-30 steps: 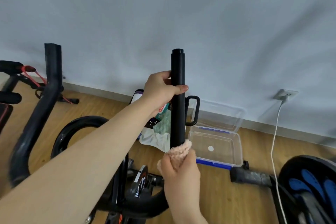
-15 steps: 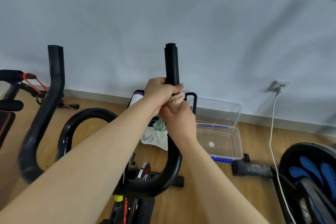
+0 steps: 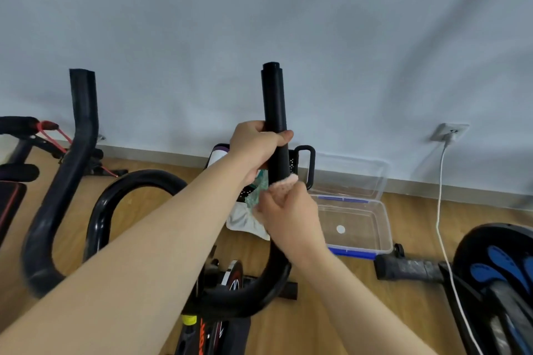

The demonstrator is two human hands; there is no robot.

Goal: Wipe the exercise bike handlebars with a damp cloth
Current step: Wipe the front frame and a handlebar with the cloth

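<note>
We see soft, even, rather cool light with faint broad shadows streaking the wall (image 3: 317,23). Wide-angle distortion bends the baseboard (image 3: 432,186) and stretches our forearms at the lower edge. Slight softness throughout; no harsh glare.

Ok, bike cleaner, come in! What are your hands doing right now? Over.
Left hand gripping the right bar. Right hand just below it, pressing the pink cloth to the bar. Nothing in the way.
</note>
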